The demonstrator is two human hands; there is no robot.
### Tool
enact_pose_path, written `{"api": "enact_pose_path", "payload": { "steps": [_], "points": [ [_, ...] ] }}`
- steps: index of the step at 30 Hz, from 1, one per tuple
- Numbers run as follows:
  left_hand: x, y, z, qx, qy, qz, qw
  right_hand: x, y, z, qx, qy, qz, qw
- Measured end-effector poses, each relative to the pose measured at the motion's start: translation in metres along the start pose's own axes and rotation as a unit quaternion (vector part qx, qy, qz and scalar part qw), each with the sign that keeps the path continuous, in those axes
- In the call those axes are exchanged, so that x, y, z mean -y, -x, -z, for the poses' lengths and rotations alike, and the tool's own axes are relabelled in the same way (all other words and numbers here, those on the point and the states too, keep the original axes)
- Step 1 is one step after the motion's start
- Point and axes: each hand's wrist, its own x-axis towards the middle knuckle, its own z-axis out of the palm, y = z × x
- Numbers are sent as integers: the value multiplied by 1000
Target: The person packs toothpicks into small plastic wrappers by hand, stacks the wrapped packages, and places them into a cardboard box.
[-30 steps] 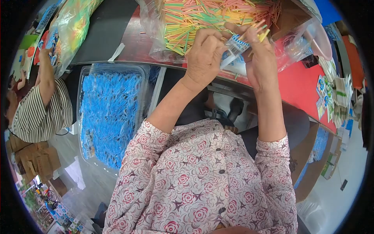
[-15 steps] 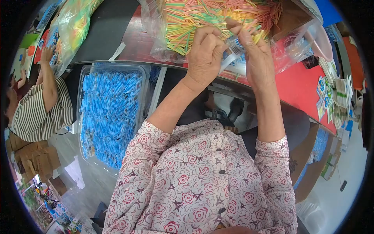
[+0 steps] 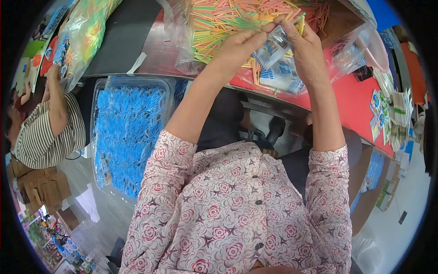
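Between my hands is a small clear packet (image 3: pixel 276 48) with blue-and-white striped edges. My left hand (image 3: pixel 237 50) pinches its left side between thumb and fingers. At its upper right my right hand (image 3: pixel 303 48) is closed on the packet, with a few yellow and green sticks (image 3: pixel 301 23) between its fingers. Just beyond both hands lies a heap of pink, yellow and green sticks (image 3: pixel 219 27) in a plastic-lined box. Under the held packet, more blue-and-white packets (image 3: pixel 285 77) rest on the red table surface (image 3: pixel 351 102), with several sticks beside them.
A clear tub (image 3: pixel 130 132) full of blue striped packets stands below the table edge at left. Stacked printed packs (image 3: pixel 399 109) and a pink bowl (image 3: pixel 376 50) are at right. A co-worker in a striped shirt (image 3: pixel 50 132) sits at far left, near a plastic bag (image 3: pixel 93 32).
My left hand has opened out from a fist to a pinch and tilted toward the right hand. The held packet has turned, and the packets and sticks on the table now show below it.
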Motion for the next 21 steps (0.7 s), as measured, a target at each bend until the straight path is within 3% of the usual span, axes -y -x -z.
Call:
{"api": "enact_pose_path", "payload": {
  "steps": [1, 2, 5, 9, 14, 18, 21],
  "points": [
    [-4, 1, 1, 42, 22, 70, 996, 3, -1, -2, 8, -1, -17, 1000],
    [-3, 0, 2, 42, 21, 70, 996, 7, -2, -3, 8, -2, -17, 1000],
    [8, -2, 5, 3, 90, 50, 995, 21, -3, -5, 73, 36, -18, 997],
    [19, -7, 7, -36, 84, 15, 996, 19, -13, 1, 109, 66, -37, 991],
    [21, -4, 4, -47, 89, -5, 995, 23, -24, 1, 61, 99, -64, 991],
    [22, 3, 2, -40, 40, -17, 998, 32, -27, -2, 56, -58, 26, 996],
    [19, 7, -7, -47, 50, -33, 997, 38, -16, -19, 20, 124, -16, 992]
  ]
}}
